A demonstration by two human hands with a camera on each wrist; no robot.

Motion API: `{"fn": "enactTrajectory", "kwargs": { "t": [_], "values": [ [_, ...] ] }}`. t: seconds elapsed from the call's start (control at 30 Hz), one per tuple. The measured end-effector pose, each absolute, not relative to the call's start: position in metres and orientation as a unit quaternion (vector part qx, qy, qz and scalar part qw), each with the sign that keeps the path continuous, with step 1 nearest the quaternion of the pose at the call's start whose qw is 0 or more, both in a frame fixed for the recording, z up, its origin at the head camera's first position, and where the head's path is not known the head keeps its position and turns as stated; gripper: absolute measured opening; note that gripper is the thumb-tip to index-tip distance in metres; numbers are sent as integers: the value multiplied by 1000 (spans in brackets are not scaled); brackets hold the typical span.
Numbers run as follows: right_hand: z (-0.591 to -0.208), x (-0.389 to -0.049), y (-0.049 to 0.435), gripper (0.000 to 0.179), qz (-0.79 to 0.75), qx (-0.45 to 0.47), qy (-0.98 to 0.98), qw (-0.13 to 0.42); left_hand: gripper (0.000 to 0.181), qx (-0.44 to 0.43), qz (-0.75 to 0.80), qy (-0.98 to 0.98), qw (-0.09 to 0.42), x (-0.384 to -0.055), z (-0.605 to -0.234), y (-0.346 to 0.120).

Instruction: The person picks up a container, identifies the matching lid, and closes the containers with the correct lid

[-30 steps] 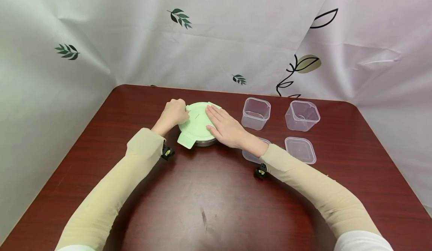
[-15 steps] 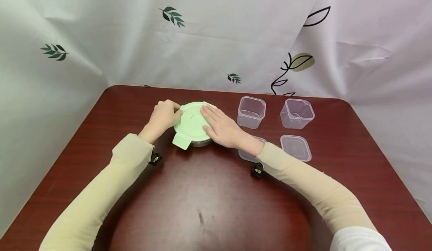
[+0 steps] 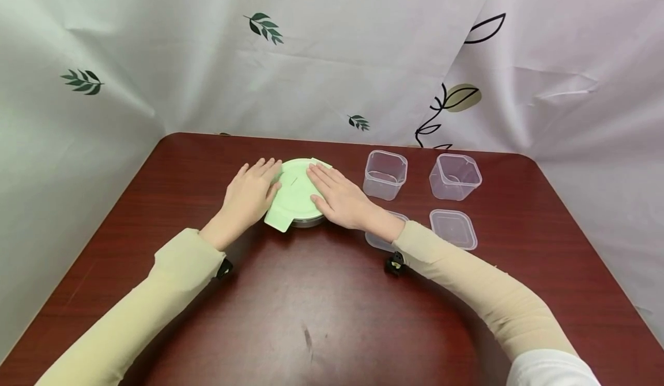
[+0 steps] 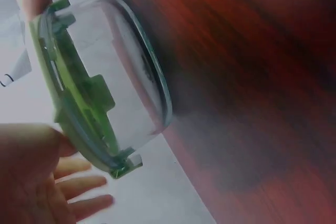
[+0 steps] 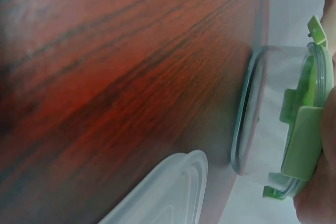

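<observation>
A round clear glass food container [image 5: 272, 108] with a light green lid [image 3: 295, 193] stands on the table, left of the middle. One lid flap [image 3: 279, 219] sticks out at the front left; in the right wrist view another flap [image 5: 303, 142] lies down along the glass wall. My right hand [image 3: 342, 199] rests flat on the right part of the lid, fingers straight. At the lid's left edge is my left hand [image 3: 248, 195], its fingers spread and its thumb at the rim. The left wrist view shows those fingers [image 4: 81, 187] extended beside the lid.
Two clear plastic tubs [image 3: 385, 176] [image 3: 454, 177] stand at the back right. Two flat clear lids lie in front of them, one [image 3: 453, 229] in full view, the other [image 3: 381, 242] partly under my right forearm. A patterned cloth [image 3: 311, 86] hangs behind the brown table [image 3: 259, 317].
My left hand has gone from curled fingers at the lid's left edge to straight, spread fingers, and its forearm has shifted left. The right hand stays on the lid. The head view has turned slightly.
</observation>
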State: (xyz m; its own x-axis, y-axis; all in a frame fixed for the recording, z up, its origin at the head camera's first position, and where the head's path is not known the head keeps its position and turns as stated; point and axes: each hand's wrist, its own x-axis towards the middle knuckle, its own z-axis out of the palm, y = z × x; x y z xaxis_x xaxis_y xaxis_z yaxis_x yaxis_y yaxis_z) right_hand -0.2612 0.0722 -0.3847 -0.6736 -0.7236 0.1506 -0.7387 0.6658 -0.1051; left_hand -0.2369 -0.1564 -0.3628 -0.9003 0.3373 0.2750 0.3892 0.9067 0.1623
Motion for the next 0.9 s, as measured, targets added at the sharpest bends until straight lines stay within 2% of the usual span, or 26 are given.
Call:
{"fn": "enactTrajectory", "kwargs": {
  "t": [0.17, 0.4, 0.5, 0.9],
  "values": [
    [-384, -261, 72, 59, 80, 400, -912, 45, 55, -247, -91, -961, 88, -226, -363, -163],
    [-383, -260, 71, 58, 79, 399, -912, 45, 58, -353, -39, -925, 133, -217, -371, -170],
    [-384, -261, 71, 58, 78, 400, -912, 47, 59, -392, -17, -910, 138, -215, -374, -173],
    [-384, -260, 72, 58, 78, 398, -913, 47, 61, -481, -13, -872, 91, -217, -377, -179]
  ]
}}
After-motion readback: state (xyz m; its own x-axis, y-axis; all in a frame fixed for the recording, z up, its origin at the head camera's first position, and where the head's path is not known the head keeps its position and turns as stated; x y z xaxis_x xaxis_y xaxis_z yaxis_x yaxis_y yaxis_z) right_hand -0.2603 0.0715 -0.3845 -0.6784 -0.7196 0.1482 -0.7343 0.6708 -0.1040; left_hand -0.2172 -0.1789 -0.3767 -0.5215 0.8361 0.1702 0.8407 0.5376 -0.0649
